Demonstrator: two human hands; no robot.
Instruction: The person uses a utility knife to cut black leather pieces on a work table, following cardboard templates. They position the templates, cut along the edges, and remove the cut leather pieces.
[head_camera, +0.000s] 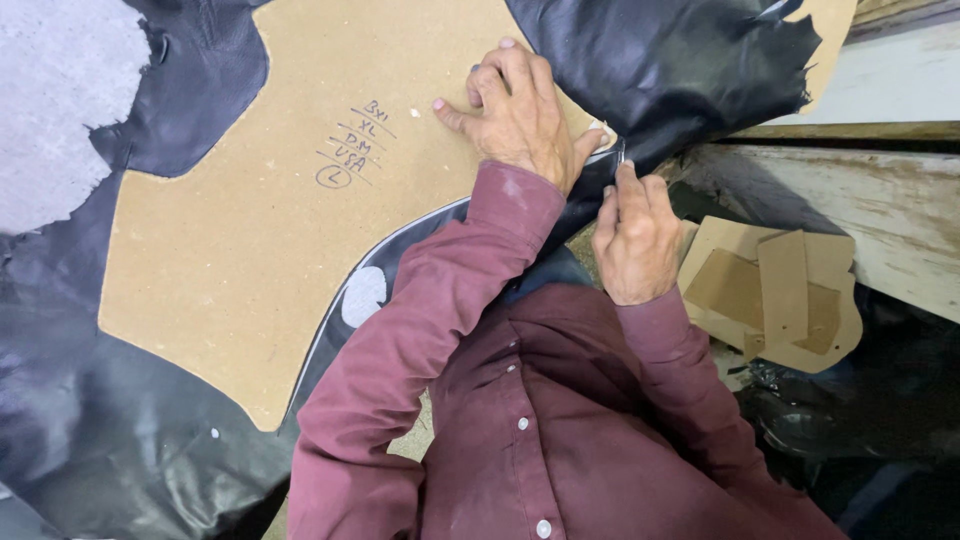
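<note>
A large brown cardboard pattern (260, 220) lies flat on a sheet of black leather (110, 440). My left hand (515, 115) presses down on the pattern near its right edge, fingers spread. My right hand (635, 235) grips a small metal blade (621, 152) whose tip touches the leather right at the pattern's edge, just beside the left hand. Both arms are in maroon sleeves.
More black leather (670, 60) is folded at the top right. Several smaller cardboard pattern pieces (780, 295) are stacked at the right, below a worn whitish wooden bench edge (860, 215). A pale grey patch of hide underside (55, 100) shows at the top left.
</note>
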